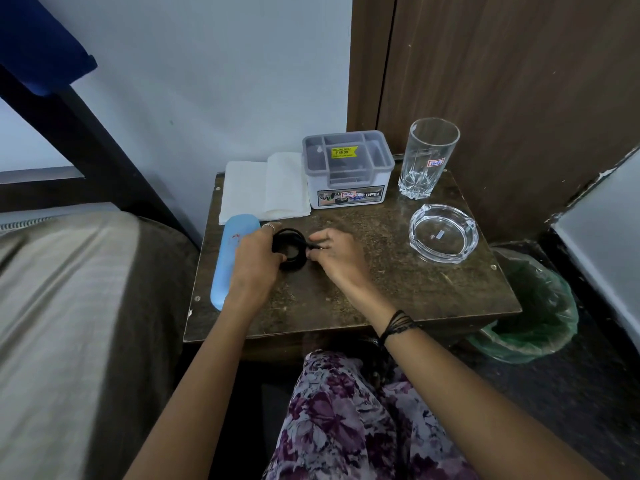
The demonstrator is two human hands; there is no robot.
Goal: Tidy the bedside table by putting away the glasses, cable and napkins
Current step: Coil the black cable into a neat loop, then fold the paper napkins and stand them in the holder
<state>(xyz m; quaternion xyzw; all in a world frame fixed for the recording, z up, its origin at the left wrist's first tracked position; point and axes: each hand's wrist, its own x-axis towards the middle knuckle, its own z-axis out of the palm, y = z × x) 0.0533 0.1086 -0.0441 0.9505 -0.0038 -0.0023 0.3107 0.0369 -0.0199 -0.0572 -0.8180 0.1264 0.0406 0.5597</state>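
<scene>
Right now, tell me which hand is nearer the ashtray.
Right. The right hand pinches the cable at mid-table, with bare tabletop between it and the ashtray. The left hand grips the coil's far side, beside the blue case.

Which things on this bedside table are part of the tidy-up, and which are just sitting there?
Part of the job:
- black cable, coiled, held by left hand and right hand
- white napkins
- blue glasses case
- compartment box, probably storage

Just lying about:
- drinking glass
- glass ashtray
- green-lined bin
</scene>
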